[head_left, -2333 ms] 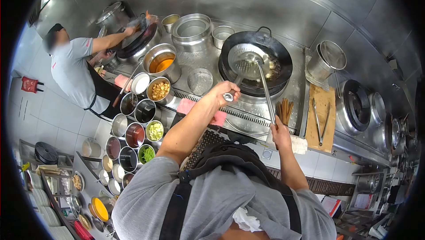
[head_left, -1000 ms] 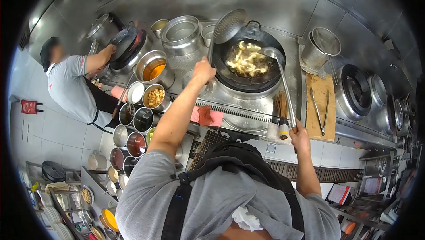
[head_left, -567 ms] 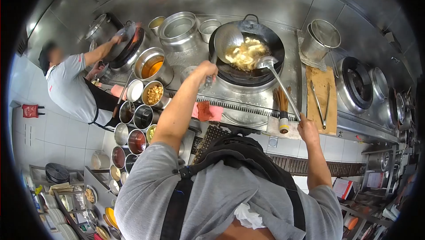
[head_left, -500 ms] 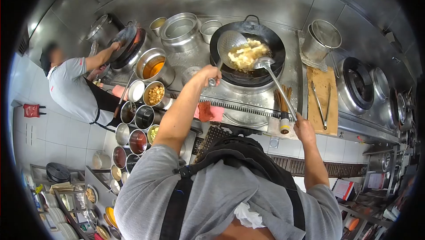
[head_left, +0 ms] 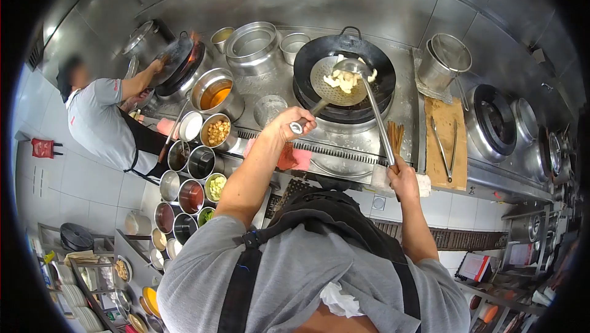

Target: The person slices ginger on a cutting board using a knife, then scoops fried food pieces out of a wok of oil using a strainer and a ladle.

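My left hand is closed round the handle of a perforated skimmer, whose round bowl lies level over the black wok. Pale, curled food pieces rest on the skimmer. In my right hand is the long metal handle of a ladle; the ladle's bowl is over the food and hides part of it. Beneath the skimmer, the wok's contents are mostly hidden.
Left of the wok stand steel pots, one with orange liquid, and several containers of ingredients. Tongs lie on brown cardboard at the right. A co-worker handles another wok at the left.
My left hand has moved the skimmer from the wok's left side to under the food, which is now gathered on it. The ladle has shifted left and up, and my right hand left.
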Motion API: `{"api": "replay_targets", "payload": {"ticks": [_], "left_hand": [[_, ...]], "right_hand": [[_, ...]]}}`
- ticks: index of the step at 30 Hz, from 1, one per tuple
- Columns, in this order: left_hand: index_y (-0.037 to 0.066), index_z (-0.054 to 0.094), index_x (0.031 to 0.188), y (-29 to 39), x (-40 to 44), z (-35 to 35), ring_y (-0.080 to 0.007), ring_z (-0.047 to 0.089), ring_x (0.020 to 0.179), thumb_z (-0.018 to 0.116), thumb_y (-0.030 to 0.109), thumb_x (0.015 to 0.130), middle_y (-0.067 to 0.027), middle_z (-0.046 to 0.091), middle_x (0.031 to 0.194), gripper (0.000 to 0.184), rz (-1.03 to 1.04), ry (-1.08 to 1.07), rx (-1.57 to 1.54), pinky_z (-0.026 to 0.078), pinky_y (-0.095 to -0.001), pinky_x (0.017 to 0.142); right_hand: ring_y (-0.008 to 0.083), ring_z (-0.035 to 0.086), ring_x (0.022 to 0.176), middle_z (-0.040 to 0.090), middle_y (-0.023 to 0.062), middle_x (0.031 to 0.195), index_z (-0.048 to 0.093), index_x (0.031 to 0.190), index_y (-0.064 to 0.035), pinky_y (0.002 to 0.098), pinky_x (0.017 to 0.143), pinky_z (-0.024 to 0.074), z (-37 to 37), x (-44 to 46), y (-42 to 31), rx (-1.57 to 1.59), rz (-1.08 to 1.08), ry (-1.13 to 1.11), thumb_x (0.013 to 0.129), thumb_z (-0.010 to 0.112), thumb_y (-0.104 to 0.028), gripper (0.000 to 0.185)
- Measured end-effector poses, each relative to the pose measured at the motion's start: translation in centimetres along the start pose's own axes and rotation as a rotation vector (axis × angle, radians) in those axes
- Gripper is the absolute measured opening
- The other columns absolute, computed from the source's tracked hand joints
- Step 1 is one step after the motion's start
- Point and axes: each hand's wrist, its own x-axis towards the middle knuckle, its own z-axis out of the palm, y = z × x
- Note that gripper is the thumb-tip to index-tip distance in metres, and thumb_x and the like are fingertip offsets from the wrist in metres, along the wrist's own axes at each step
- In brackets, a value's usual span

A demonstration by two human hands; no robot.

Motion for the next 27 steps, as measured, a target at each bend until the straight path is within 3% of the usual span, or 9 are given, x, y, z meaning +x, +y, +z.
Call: {"api": "replay_targets", "payload": {"ticks": [3,4,8,11,15,23,24,25,27], "left_hand": [[-0.002,0.039,0.087,-0.7,-0.5,0.6,-0.0117,0.049,0.053,0.05,0.001,0.083,-0.0092,0.049,0.071,0.012,0.031,0.006,-0.001,0.045,-0.0212,0.041],[-0.002,0.039,0.089,-0.8,-0.7,0.8,-0.0119,0.049,0.053,0.05,0.001,0.083,-0.0096,0.049,0.071,0.013,0.038,0.019,-0.015,0.044,-0.0212,0.041],[-0.005,0.041,0.088,-1.2,-1.2,1.7,-0.0125,0.049,0.053,0.05,0.0,0.082,-0.01,0.049,0.071,0.012,0.09,0.022,0.012,0.044,-0.0213,0.041],[-0.005,0.042,0.083,-0.8,-0.7,2.7,-0.0129,0.049,0.052,0.05,0.0,0.082,-0.0104,0.049,0.07,0.01,0.034,-0.005,-0.006,0.044,-0.0217,0.041],[-0.004,0.043,0.078,-0.8,0.1,2.1,-0.0128,0.048,0.052,0.049,-0.001,0.082,-0.01,0.048,0.068,0.008,0.037,0.01,-0.046,0.043,-0.0227,0.041],[-0.004,0.042,0.079,-0.6,-1.2,2.7,-0.0129,0.048,0.052,0.048,-0.001,0.083,-0.0102,0.049,0.068,0.008,0.097,0.057,-0.021,0.043,-0.0222,0.041],[-0.004,0.042,0.079,-0.7,-1.2,2.9,-0.013,0.048,0.053,0.049,-0.001,0.083,-0.0103,0.049,0.068,0.008,0.097,0.057,-0.011,0.043,-0.0221,0.041],[-0.004,0.042,0.079,-1.1,-0.9,2.5,-0.013,0.048,0.053,0.049,-0.001,0.083,-0.0103,0.049,0.068,0.008,0.088,0.057,-0.006,0.043,-0.0221,0.041],[-0.004,0.041,0.08,-1.2,0.0,1.5,-0.013,0.049,0.053,0.049,0.0,0.083,-0.0105,0.049,0.069,0.009,0.016,0.042,-0.063,0.043,-0.022,0.041]], "right_hand": [[0.0327,0.059,0.061,0.058,0.0203,0.067,0.052,0.123,-0.0027,0.0385,0.062,0.0462,-1.3,-1.5,-3.4,0.088,0.019,0.029,0.077,0.061,-0.01,0.047],[0.0242,0.051,0.051,0.053,0.0141,0.059,0.052,0.124,-0.002,0.0345,0.055,0.043,-1.1,-1.5,-2.7,0.117,0.007,0.041,0.079,0.061,-0.01,0.046],[0.0132,0.045,0.044,0.052,0.0063,0.058,0.051,0.127,-0.0026,0.0299,0.045,0.0382,0.5,-1.4,-1.7,0.175,-0.047,0.055,0.082,0.058,-0.009,0.045],[0.013,0.046,0.043,0.052,0.0062,0.059,0.05,0.128,-0.0006,0.0299,0.043,0.0389,1.7,0.7,-2.0,0.244,0.086,-0.09,0.081,0.06,-0.009,0.048],[0.0127,0.048,0.044,0.054,0.0053,0.06,0.05,0.127,-0.0006,0.0291,0.042,0.0393,1.5,0.3,-4.1,0.368,0.064,-0.047,0.081,0.061,-0.009,0.049],[0.0109,0.049,0.047,0.055,0.0049,0.06,0.05,0.13,-0.0037,0.0289,0.047,0.0415,-1.1,-3.5,-0.4,0.162,0.089,-0.152,0.081,0.06,-0.009,0.05],[0.0209,0.056,0.052,0.06,0.0124,0.065,0.051,0.127,-0.0019,0.0338,0.054,0.046,-0.2,-2.4,0.3,0.036,0.047,-0.155,0.081,0.061,-0.012,0.048],[0.0209,0.056,0.052,0.06,0.0124,0.065,0.051,0.127,-0.0019,0.0338,0.054,0.046,1.1,-1.2,1.6,0.041,0.055,-0.152,0.081,0.061,-0.012,0.048],[0.0182,0.053,0.044,0.055,0.0124,0.06,0.052,0.126,-0.0027,0.035,0.045,0.0444,2.6,1.5,2.1,-0.229,-0.425,0.162,0.081,0.06,-0.01,0.046]]}}
